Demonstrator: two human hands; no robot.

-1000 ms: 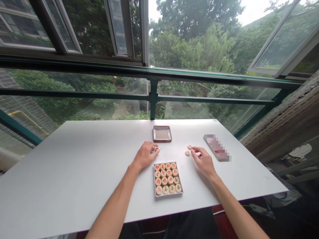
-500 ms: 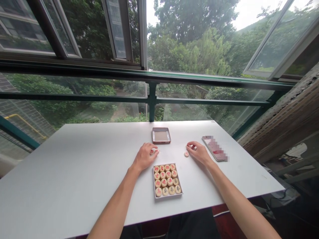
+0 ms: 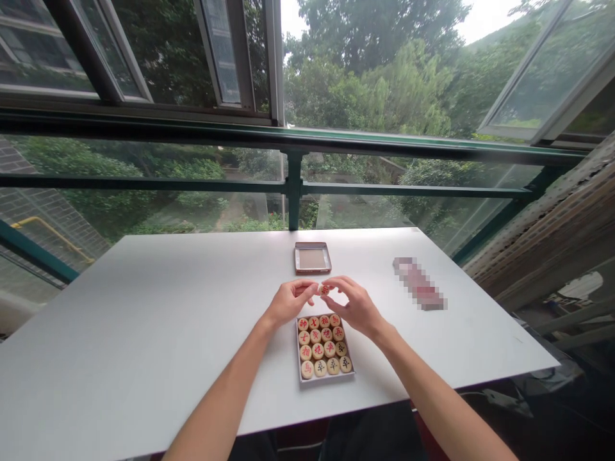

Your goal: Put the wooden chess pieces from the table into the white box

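Note:
Just beyond the box, my left hand (image 3: 290,301) and my right hand (image 3: 354,306) meet fingertip to fingertip. Between them is a round wooden xiangqi piece (image 3: 325,290), its red-marked face toward me. My right thumb and fingers pinch it from the right, while my left hand's closed fingers touch its left side. Any further pieces behind those fingers are hidden. Below my hands lies an open shallow box (image 3: 352,355) packed with rows of xiangqi pieces, mostly red-marked, with several black-marked ones toward the near right.
Behind my hands, an open box lid (image 3: 312,271) lies inner side up. A blurred-out phone (image 3: 419,283) rests to the right. The white table (image 3: 168,333) reaches a green railing (image 3: 413,190) with glass panels, below open windows.
My right hand has moved left to meet my left hand, which has shifted slightly right. The loose piece beside my right hand is gone from the tabletop; a piece now shows between both hands.

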